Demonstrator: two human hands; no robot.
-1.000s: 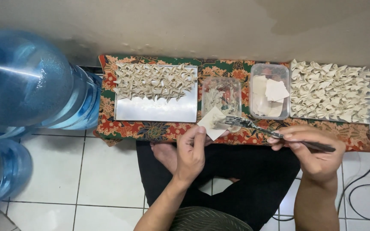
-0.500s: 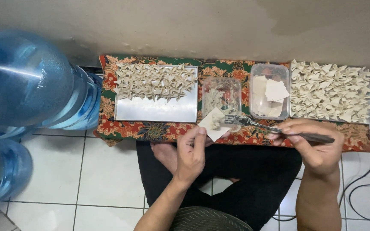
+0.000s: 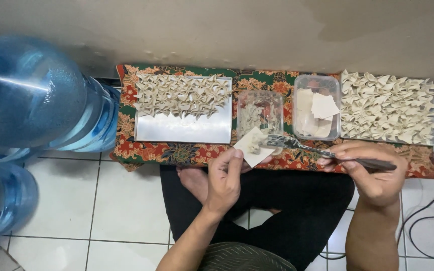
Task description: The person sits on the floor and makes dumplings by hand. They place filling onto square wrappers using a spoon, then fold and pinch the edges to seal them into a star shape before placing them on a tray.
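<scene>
My left hand (image 3: pixel 226 179) holds a square white dough wrapper (image 3: pixel 253 147) flat on its fingertips, with a small lump of filling on it. My right hand (image 3: pixel 372 170) grips the dark handle of a fork (image 3: pixel 302 146), its tines resting at the wrapper's right edge. Just behind the wrapper stands a clear tub of filling (image 3: pixel 260 113). To its right, a second clear tub (image 3: pixel 317 106) holds stacked plain wrappers.
A metal tray (image 3: pixel 184 128) with several folded dumplings lies at left on the floral cloth (image 3: pixel 177 152). Another tray of folded dumplings (image 3: pixel 388 106) fills the right end. Large blue water bottles (image 3: pixel 31 100) stand at left. A black cable (image 3: pixel 428 216) lies on the tiled floor at right.
The fork has slid left so its tines now meet the wrapper, and my right hand has shifted slightly with it. My left hand keeps the wrapper in the same place.
</scene>
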